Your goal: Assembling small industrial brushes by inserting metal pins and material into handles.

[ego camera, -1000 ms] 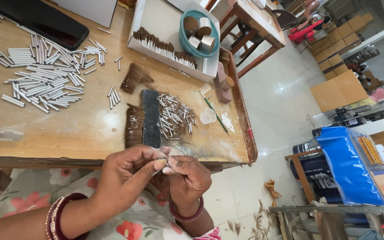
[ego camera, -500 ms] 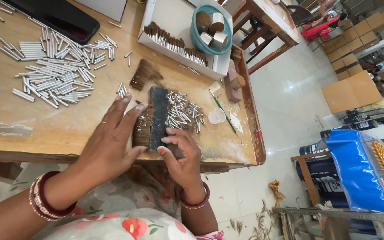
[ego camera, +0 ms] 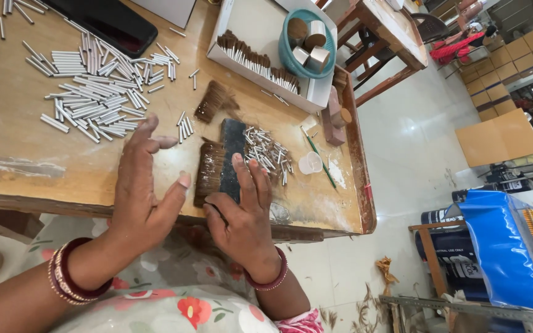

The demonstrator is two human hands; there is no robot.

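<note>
A tuft of brown bristles lies near the table's front edge, with a dark flat block laid along its right side. My right hand rests palm down, its fingertips touching the near end of the block. My left hand is spread flat just left of the bristles, thumb close to them, holding nothing. A small heap of short metal ferrules sits just right of the block. A second bristle tuft lies farther back.
A large pile of silver metal tubes covers the table's left middle. At the back are a white tray with a row of bristle-tipped pieces, a teal bowl, a black tablet, a small plastic cup and wooden blocks.
My hands were pinched together on something small at the table's edge. They have parted and moved onto the table, left hand beside the bristles, right hand on the dark block.
</note>
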